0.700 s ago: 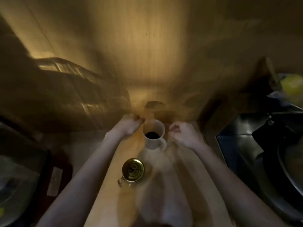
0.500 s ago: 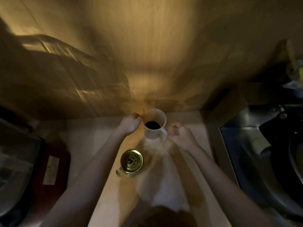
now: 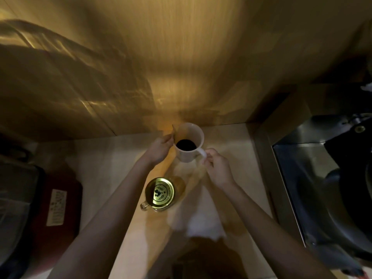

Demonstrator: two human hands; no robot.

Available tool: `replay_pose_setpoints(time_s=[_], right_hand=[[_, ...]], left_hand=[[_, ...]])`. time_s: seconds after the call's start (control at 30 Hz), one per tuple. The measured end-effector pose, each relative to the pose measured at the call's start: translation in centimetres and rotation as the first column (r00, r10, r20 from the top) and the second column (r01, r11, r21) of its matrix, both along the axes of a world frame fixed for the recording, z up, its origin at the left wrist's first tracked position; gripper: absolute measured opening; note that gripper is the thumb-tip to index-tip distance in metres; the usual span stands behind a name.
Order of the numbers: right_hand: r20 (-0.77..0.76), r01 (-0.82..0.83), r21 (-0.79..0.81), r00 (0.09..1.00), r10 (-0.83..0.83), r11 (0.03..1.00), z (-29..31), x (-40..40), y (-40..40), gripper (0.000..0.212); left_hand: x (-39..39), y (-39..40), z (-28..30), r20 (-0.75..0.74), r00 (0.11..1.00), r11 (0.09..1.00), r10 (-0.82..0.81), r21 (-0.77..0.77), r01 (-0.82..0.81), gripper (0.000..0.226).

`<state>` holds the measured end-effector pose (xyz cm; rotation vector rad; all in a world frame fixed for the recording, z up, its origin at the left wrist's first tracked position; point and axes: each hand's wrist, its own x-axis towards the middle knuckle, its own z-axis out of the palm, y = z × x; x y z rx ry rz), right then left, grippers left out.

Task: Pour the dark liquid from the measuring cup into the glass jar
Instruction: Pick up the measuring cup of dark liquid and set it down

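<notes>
Dim home kitchen: steel sink [image 3: 302,178], wood-look counter [image 3: 231,141], panelled wall [image 3: 181,57].

Dim, warm amber scene. Brightest patch falls on the wood-grain wall panel [image 3: 181,57] and pale countertop [image 3: 225,137] at centre; corners drop into near-black. Forearm shadows streak the counter. Glare on the gold metal jar lid [image 3: 160,193]. Streaky reflections on the wall, upper left. Wide-angle bending and soft blur at the edges; steel sink [image 3: 302,178] murky.
</notes>
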<state>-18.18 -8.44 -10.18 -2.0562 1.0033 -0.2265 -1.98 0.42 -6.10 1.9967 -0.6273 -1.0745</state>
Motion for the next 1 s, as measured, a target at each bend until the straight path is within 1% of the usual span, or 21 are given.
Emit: replay_pose_setpoints(time_s=[0.1, 0.17, 0.27, 0.43, 0.6, 0.7, 0.77, 0.83, 0.9, 1.0], right_hand=[[0.030, 0.036, -0.020, 0.999, -0.036, 0.999, 0.5, -0.5, 0.0, 0.020], [0.068, 0.061, -0.031, 0.996, -0.059, 0.998, 1.0, -1.0, 0.0, 0.020], [0.135, 0.137, -0.055, 0.983, -0.128, 0.989, 2.0, -2.3, 0.4, 0.017], [0.290, 0.268, -0.033, 0.924, -0.248, 0.963, 3.9, -5.4, 2.2, 0.015], [0.360, 0.391, -0.007, 0.860, -0.363, 0.920, 3.9, -9.6, 4.3, 0.011], [0.370, 0.447, 0.009, 0.830, -0.418, 0.895, 3.4, -12.0, 5.7, 0.009], [0.355, 0.463, 0.049, 0.820, -0.448, 0.885, 3.1, -13.5, 6.7, 0.008], [0.328, 0.473, 0.059, 0.823, -0.464, 0.879, 2.6, -14.9, 7.6, 0.012], [0.286, 0.483, 0.054, 0.831, -0.477, 0.874, 1.7, -16.1, 8.3, 0.011], [0.234, 0.498, 0.078, 0.833, -0.502, 0.863, 0.2, -17.4, 9.2, 0.008]], left_hand=[[-0.3, 0.2, 0.2, 0.004, 1.000, 1.000, 0.021, 0.006, -0.021, 0.038], [-0.8, 0.5, 0.8, 0.012, 0.999, 0.999, 0.048, -0.013, -0.048, 0.034], [-2.0, 1.2, 2.1, 0.042, 0.997, 0.996, 0.066, -0.063, -0.063, 0.035], [-6.1, 3.0, 4.9, 0.034, 0.995, 0.983, 0.095, -0.162, -0.088, 0.031], [-11.2, 5.1, 4.9, 0.008, 0.994, 0.968, 0.105, -0.231, -0.100, 0.038], [-14.3, 6.1, 3.7, 0.012, 0.995, 0.957, 0.101, -0.275, -0.094, 0.036], [-16.0, 6.8, 2.6, -0.040, 0.994, 0.948, 0.106, -0.299, -0.113, 0.034], [-17.4, 7.6, 1.4, -0.105, 0.991, 0.944, 0.086, -0.309, -0.115, 0.029], [-18.4, 8.5, 0.3, -0.099, 0.993, 0.949, 0.064, -0.300, -0.091, 0.024], [-19.4, 9.7, -1.2, -0.070, 0.995, 0.959, 0.066, -0.270, -0.083, 0.026]])
